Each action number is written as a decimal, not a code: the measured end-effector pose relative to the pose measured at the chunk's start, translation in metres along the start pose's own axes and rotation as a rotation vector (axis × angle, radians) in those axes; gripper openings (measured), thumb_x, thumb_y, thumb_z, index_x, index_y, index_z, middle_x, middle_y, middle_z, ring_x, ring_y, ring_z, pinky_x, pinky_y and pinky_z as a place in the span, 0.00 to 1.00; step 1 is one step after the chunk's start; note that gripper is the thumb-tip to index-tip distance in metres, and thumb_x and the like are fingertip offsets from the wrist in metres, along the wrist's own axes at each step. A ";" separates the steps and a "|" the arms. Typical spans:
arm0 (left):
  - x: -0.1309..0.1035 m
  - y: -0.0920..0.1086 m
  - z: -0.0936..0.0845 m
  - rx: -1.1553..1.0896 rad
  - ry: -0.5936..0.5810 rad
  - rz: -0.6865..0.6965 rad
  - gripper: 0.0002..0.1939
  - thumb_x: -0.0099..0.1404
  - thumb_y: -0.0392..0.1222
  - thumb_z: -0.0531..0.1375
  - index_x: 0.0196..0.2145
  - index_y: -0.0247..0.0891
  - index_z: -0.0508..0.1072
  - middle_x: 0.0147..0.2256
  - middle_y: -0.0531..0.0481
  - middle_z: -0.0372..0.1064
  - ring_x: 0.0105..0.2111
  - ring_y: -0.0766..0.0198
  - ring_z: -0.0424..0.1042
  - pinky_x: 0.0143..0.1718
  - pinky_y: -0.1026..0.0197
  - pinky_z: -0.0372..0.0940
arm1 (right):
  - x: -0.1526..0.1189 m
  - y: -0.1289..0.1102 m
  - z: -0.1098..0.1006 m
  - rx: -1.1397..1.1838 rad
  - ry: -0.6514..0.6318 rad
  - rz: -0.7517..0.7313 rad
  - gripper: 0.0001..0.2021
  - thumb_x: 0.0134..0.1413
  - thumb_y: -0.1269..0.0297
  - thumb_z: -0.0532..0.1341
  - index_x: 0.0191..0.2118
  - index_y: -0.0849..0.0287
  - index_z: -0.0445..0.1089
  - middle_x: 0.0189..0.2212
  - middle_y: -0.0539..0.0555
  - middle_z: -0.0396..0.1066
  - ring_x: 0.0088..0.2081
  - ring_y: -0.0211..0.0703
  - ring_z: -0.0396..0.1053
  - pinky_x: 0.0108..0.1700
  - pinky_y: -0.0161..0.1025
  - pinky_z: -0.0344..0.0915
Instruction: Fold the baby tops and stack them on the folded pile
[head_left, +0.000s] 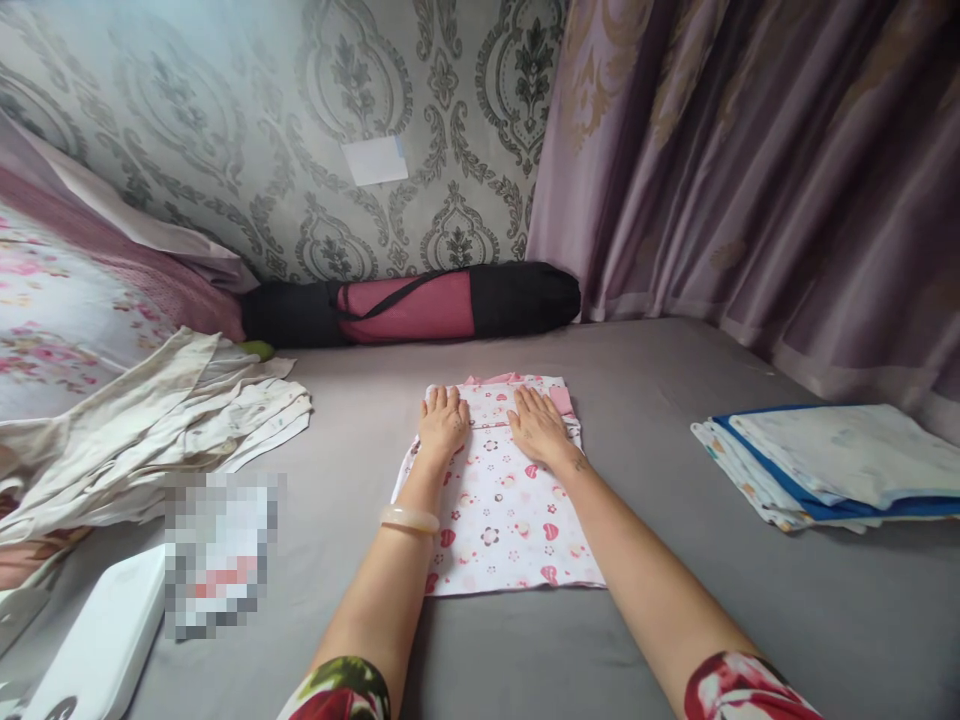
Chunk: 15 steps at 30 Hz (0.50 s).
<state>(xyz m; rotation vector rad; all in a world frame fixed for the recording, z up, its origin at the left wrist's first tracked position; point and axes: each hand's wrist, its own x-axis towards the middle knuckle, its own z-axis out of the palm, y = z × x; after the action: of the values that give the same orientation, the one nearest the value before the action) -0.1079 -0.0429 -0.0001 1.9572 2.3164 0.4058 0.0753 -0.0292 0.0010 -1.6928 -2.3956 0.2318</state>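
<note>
A small white shirt (499, 520) with pink hearts and flowers lies on the grey bedsheet in front of me, its sides folded in and pink trim at its far end. My left hand (444, 420) rests flat on the upper left of the shirt, fingers stretched forward. On the upper right, my right hand (537, 426) lies palm down, fingers extended, close to a pink cuff (561, 401). Neither hand grips anything. A pale bangle (409, 519) circles my left forearm.
A black and pink long bag (409, 308) lies along the wall. Folded cloths (847, 455) are stacked at right. Rumpled pale clothes (157, 410), a white box-shaped object (101, 630) and a blurred-out item (221, 555) lie at left. Purple curtains (675, 150) hang at back right.
</note>
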 end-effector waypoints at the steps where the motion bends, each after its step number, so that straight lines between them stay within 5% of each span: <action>1: 0.000 -0.001 -0.001 -0.010 -0.007 -0.012 0.28 0.73 0.45 0.40 0.65 0.34 0.56 0.67 0.39 0.49 0.68 0.51 0.45 0.66 0.44 0.42 | 0.000 0.003 0.000 -0.010 0.008 0.016 0.30 0.68 0.59 0.41 0.68 0.72 0.49 0.69 0.62 0.44 0.70 0.49 0.41 0.69 0.47 0.32; 8: 0.003 -0.017 -0.003 -0.050 -0.015 -0.087 0.28 0.73 0.48 0.39 0.65 0.36 0.56 0.68 0.41 0.47 0.68 0.48 0.44 0.66 0.43 0.42 | 0.002 0.022 -0.003 -0.019 0.075 0.094 0.27 0.68 0.60 0.42 0.66 0.70 0.54 0.68 0.62 0.49 0.69 0.50 0.42 0.68 0.47 0.33; 11: 0.003 -0.024 -0.006 -0.058 0.063 -0.146 0.27 0.73 0.46 0.41 0.62 0.29 0.59 0.65 0.32 0.52 0.65 0.48 0.52 0.64 0.47 0.47 | 0.002 0.032 -0.010 0.016 0.115 0.155 0.26 0.67 0.63 0.45 0.66 0.69 0.55 0.67 0.64 0.51 0.68 0.53 0.46 0.66 0.47 0.43; 15: 0.001 -0.027 -0.015 -0.032 0.172 -0.282 0.22 0.70 0.47 0.47 0.51 0.26 0.67 0.54 0.27 0.65 0.56 0.45 0.64 0.54 0.50 0.59 | 0.000 0.039 -0.024 0.067 0.192 0.324 0.22 0.65 0.64 0.48 0.61 0.67 0.62 0.57 0.69 0.66 0.57 0.55 0.64 0.55 0.44 0.59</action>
<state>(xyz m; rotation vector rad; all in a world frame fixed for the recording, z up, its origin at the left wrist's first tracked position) -0.1375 -0.0483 0.0072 1.6044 2.6225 0.6011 0.1169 -0.0158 0.0153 -1.9669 -1.9515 0.1850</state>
